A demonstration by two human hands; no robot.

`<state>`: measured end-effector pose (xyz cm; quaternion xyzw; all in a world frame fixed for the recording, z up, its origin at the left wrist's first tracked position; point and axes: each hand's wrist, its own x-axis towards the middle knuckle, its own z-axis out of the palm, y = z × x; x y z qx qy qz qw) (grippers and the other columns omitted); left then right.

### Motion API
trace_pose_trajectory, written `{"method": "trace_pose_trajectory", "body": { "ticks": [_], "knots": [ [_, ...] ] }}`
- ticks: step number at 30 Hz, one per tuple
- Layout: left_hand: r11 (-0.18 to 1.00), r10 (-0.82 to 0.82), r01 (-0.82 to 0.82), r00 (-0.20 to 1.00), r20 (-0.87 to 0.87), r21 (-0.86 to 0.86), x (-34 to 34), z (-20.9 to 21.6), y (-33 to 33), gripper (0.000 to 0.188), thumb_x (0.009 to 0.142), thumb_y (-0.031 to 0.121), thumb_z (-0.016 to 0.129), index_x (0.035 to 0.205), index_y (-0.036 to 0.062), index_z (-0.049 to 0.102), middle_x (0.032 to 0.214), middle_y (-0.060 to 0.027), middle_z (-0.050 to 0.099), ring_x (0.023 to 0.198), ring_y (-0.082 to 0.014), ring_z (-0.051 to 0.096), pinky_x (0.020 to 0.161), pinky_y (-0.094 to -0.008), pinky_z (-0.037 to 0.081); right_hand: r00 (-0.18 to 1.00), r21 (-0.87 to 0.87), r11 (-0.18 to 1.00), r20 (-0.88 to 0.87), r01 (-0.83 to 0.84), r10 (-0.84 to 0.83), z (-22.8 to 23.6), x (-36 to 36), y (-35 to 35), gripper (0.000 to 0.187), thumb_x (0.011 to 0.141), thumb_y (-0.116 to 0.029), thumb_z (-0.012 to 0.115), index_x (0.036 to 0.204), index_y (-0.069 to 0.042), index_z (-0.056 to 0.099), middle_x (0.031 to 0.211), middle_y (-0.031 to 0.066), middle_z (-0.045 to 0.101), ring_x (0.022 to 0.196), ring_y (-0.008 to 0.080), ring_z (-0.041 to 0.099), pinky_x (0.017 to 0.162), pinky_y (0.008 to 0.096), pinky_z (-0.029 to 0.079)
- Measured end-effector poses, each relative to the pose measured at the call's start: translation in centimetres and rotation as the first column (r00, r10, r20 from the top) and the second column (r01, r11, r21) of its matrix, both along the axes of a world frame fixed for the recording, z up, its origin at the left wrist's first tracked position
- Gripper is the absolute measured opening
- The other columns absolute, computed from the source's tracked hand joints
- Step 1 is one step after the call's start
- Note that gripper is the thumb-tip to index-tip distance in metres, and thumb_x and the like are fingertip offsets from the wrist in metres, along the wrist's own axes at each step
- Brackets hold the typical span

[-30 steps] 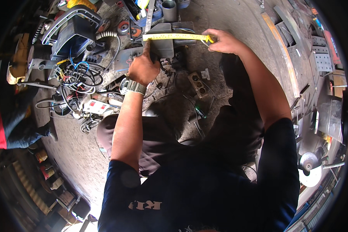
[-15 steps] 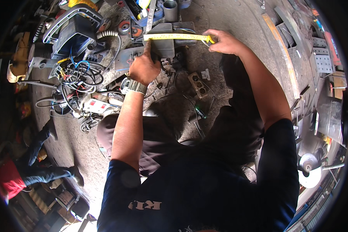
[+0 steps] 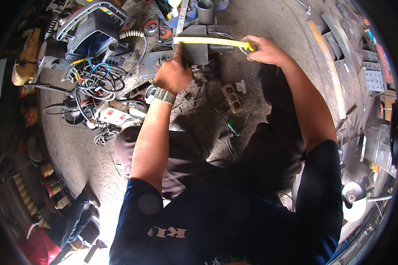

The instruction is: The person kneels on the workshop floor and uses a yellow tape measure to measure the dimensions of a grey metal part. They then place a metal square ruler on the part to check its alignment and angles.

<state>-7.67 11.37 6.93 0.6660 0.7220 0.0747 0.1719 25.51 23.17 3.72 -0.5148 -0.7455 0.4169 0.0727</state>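
Observation:
A yellow tape measure blade (image 3: 212,41) is drawn out across a grey metal plate (image 3: 194,55) on the floor. Its case end is gripped in my right hand (image 3: 265,51), fingers and thumb closed around it. My left hand (image 3: 174,75), wearing a wristwatch (image 3: 161,94), stretches its index finger to the blade's free end and touches it. The left thumb stays apart from that finger; the other fingers look curled. Beyond the left fingertip, a steel ruler-like strip (image 3: 182,17) runs away from the plate. Another flat metal plate (image 3: 150,63) lies left of my left hand.
On the left lie a dark machine housing (image 3: 90,33) and tangled cables (image 3: 97,81). A metal cup (image 3: 205,12) and a blue toolbox (image 3: 188,17) stand beyond the plate. A socket block (image 3: 231,98) lies between my knees; a long flat bar (image 3: 327,66) lies right. Another person's legs (image 3: 77,216) show lower left.
The view has shifted slightly, so the near things sit a little farther right. Both hands keep their places on the tape measure. The other person at lower left has moved nearer the lower edge.

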Motion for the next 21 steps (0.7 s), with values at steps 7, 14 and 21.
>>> {"method": "trace_pose_trajectory", "body": {
  "ticks": [7, 14, 21],
  "knots": [
    [0.999, -0.032, 0.032, 0.999, -0.028, 0.004, -0.1, -0.1, 0.0, 0.088, 0.087, 0.029, 0.068, 0.164, 0.0111, 0.028, 0.094, -0.0304, 0.074, 0.09, -0.0463, 0.074, 0.087, -0.053, 0.06, 0.998, 0.052, 0.999, 0.067, 0.003, -0.006, 1.3, -0.6, -0.6, 0.06, 0.076, -0.022, 0.08, 0.134, -0.018, 0.064, 0.108, 0.0138, 0.072, 0.101, 0.0279, 0.069, 0.087, 0.0409, 0.053],
    [1.0, 0.007, -0.007, 1.0, 0.006, -0.008, -0.1, -0.1, -0.1, 0.08, 0.09, 0.032, 0.064, 0.163, 0.017, 0.035, 0.094, -0.0325, 0.072, 0.09, -0.0469, 0.073, 0.088, -0.0542, 0.058, 1.0, 0.006, 1.0, -0.009, -0.002, 0.002, 0.5, -0.3, -0.2, 0.06, 0.076, -0.019, 0.08, 0.133, -0.017, 0.064, 0.109, 0.0138, 0.072, 0.101, 0.0275, 0.069, 0.088, 0.0408, 0.053],
    [1.0, 0.001, -0.001, 1.0, -0.018, -0.016, 0.2, 0.2, -0.1, 0.084, 0.088, 0.031, 0.066, 0.164, 0.0173, 0.032, 0.094, -0.0301, 0.074, 0.09, -0.0442, 0.074, 0.087, -0.0526, 0.059, 0.999, -0.011, 1.0, -0.051, -0.008, 0.008, 0.0, 0.1, -0.1, 0.059, 0.077, -0.017, 0.079, 0.134, -0.017, 0.064, 0.105, 0.0115, 0.072, 0.097, 0.0235, 0.069, 0.086, 0.039, 0.053]
  ]
}}
